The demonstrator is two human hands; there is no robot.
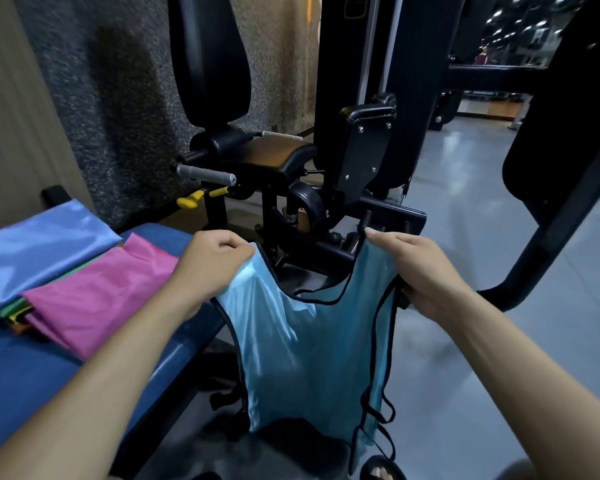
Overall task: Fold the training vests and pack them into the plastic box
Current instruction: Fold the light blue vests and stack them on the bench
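Gym machine (291,161): a black weight machine with padded seat and backrest fills the background, standing just beyond the bench; it takes no part in the work.
Bench (32,375): a blue padded bench runs along the left and serves as the sorting surface, keeping the vests off the floor.
Light-blue vest (302,358): the training vest in hand hangs in the air between bench and grey floor, held up by its two shoulder straps so the body drops flat and its black-trimmed edges line up, most likely the squaring-up that comes before a fold.
Vest stack (49,265): a periwinkle-blue vest and a pink one lie flat on top of green, yellow and orange layers at the bench's far left, apparently already folded and waiting to be packed.
Left hand (212,261): its curled fingers pinch the left shoulder strap at the top.
Right hand (426,271): its fingers clamp the right shoulder strap, level with the other hand, so the vest hangs even.
Side ties (378,410): black loops dangle loose at the vest's right edge and could snag in a fold.
Plastic box: not in view.
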